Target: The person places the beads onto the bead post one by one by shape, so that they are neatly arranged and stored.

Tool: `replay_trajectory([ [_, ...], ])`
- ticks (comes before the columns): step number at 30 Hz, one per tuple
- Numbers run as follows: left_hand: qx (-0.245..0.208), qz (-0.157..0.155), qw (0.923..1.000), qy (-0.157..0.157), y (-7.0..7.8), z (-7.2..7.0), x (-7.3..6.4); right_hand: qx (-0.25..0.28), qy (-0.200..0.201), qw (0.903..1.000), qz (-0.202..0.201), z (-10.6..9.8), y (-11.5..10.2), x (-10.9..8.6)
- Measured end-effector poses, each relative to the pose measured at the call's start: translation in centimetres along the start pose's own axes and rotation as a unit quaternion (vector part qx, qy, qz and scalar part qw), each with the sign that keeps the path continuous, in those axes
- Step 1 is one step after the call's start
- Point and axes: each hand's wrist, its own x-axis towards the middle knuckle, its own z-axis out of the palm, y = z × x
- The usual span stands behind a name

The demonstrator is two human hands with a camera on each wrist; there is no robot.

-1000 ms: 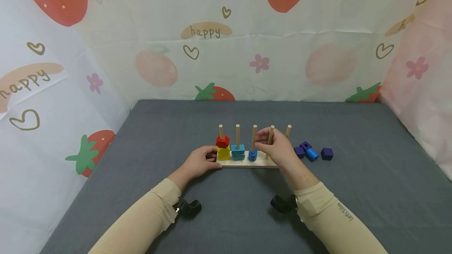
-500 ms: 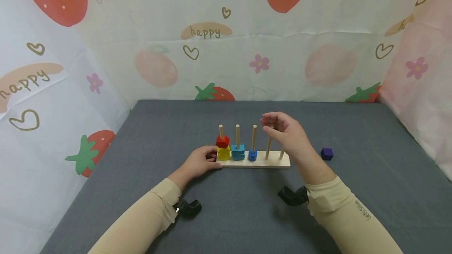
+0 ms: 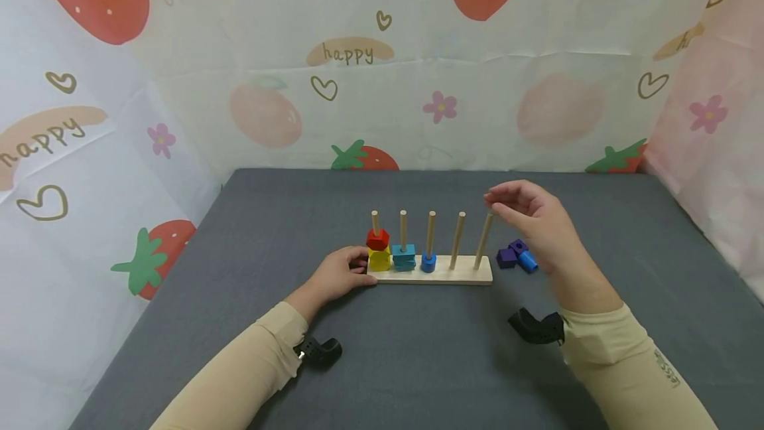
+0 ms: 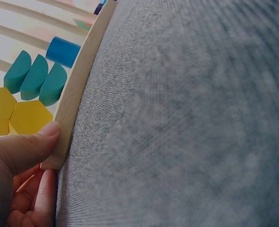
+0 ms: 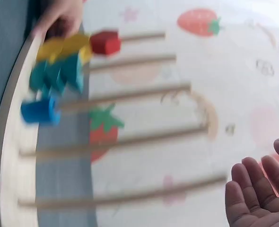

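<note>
My left hand (image 3: 340, 274) grips the left end of a wooden peg board (image 3: 442, 277), thumb along its front edge and fingers curled at the end. A red block (image 3: 377, 240) sits above yellow hexagonal blocks (image 3: 379, 259) on the first peg. Teal half-round blocks (image 4: 53, 84) are stacked on the second, and a single blue cylinder (image 3: 428, 263) is at the foot of the third. The two right-hand pegs are bare. My right hand (image 3: 537, 221) hovers at the top of the last peg, fingers loosely bent around nothing, as the right wrist view (image 5: 257, 194) also shows.
Right of the board, two purple cubes (image 3: 507, 258) and a loose blue cylinder (image 3: 528, 261) lie close together on the grey cloth (image 3: 418, 363). A printed fabric wall (image 3: 489, 111) rises behind the table and along both sides.
My right hand has moved from among the pegs up and to the right, uncovering the board's right end and the nearby loose blocks. My left hand stays on the board.
</note>
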Motion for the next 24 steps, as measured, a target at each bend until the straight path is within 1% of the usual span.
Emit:
replay_trajectory([
  [2,0.0,0.0,1.0,0.0,0.0,0.0,0.0,-0.03,0.015,0.9993,0.016,-0.9,0.7,-0.2],
  [4,0.001,-0.001,1.0,0.001,0.0,0.1,0.0,-0.065,0.029,0.9966,0.041,-1.7,1.5,-0.3],
  [7,0.003,-0.001,1.0,0.002,0.0,0.1,0.0,-0.114,0.046,0.9881,0.093,-2.7,2.9,-0.5],
  [10,0.003,-0.001,1.0,0.002,-0.1,0.1,0.1,-0.139,0.053,0.9784,0.144,-3.5,4.4,-0.7],
  [12,0.003,0.001,1.0,0.002,-0.1,0.1,0.1,-0.151,0.051,0.9728,0.168,-3.9,5.3,-0.9],
  [15,0.0,0.003,1.0,0.001,-0.1,0.0,0.1,-0.168,0.04,0.9661,0.192,-4.4,6.5,-1.2],
  [20,-0.001,0.002,1.0,0.0,0.0,0.0,0.0,-0.205,0.013,0.9547,0.215,-4.7,7.9,-1.6],
  [24,0.002,0.001,1.0,0.0,0.1,0.0,0.0,-0.23,-0.006,0.9443,0.235,-4.6,8.6,-1.8],
])
